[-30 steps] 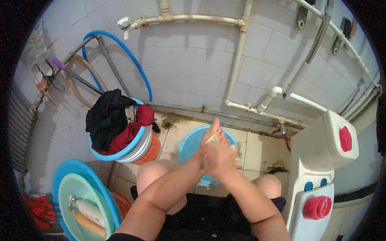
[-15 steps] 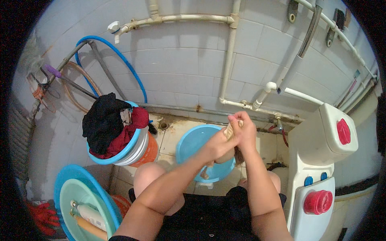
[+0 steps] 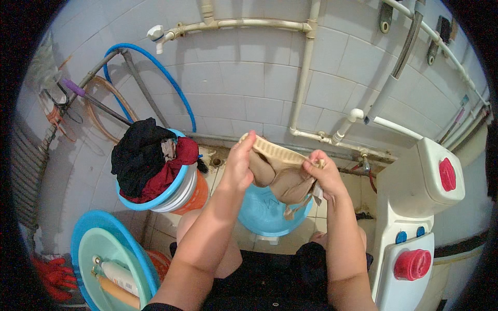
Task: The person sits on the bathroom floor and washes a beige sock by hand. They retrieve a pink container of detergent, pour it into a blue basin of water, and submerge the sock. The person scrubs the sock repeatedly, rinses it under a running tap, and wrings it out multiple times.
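Note:
A beige bra [image 3: 294, 182] is stretched between my two hands, its ribbed elastic band along the top and its padded cups hanging below. My left hand [image 3: 241, 163] grips one end of the band, thumb on top. The other end is pinched in my right hand [image 3: 326, 173], where a strap dangles beneath the fingers. Directly under the bra stands a light blue basin [image 3: 272, 215], partly hidden by it.
On the left, black and dark red clothes [image 3: 140, 160] heap in a blue-rimmed basin [image 3: 150, 203] above an orange bucket [image 3: 192, 198]. Nearer sits a green basin [image 3: 98, 239] with bottles. A white toilet [image 3: 404, 189] is at right, pipes [image 3: 301, 78] along the wall.
My hands were close together over the basin with the bra bunched between them. Now they have moved apart, and the bra is spread open with its band stretched out.

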A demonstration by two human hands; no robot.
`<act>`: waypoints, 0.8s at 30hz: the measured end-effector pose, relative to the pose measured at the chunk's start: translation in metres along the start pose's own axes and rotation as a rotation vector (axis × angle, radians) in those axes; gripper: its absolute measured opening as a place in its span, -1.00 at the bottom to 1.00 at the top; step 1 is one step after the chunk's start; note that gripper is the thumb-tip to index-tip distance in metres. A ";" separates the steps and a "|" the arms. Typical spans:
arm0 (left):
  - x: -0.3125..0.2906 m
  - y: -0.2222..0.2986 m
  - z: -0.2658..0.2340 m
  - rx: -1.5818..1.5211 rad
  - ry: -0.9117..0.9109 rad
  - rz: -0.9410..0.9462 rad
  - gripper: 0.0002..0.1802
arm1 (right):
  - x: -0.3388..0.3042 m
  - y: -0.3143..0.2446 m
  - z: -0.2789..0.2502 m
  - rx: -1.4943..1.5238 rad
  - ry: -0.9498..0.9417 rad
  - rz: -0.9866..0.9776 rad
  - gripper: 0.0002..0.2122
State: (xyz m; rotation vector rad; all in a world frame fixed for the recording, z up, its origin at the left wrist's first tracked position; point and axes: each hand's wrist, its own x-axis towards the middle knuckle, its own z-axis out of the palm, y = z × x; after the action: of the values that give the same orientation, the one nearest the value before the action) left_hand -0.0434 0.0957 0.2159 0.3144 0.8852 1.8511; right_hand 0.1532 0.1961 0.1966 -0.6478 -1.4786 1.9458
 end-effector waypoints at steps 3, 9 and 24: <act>0.007 -0.009 -0.009 0.085 0.058 -0.066 -0.67 | 0.000 -0.005 0.018 0.170 0.066 -0.112 -0.89; 0.014 -0.060 -0.004 0.094 -0.011 -0.189 -0.60 | -0.032 0.007 0.094 -1.083 0.008 -0.559 -0.90; -0.023 -0.088 0.031 0.230 -0.165 -0.262 -0.45 | 0.004 0.008 0.044 -0.900 0.400 -0.368 -0.87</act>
State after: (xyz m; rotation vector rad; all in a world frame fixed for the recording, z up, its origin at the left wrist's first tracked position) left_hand 0.0450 0.1073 0.1804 0.4640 0.9768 1.4636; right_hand 0.1187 0.1680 0.1998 -0.9725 -1.9878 0.7504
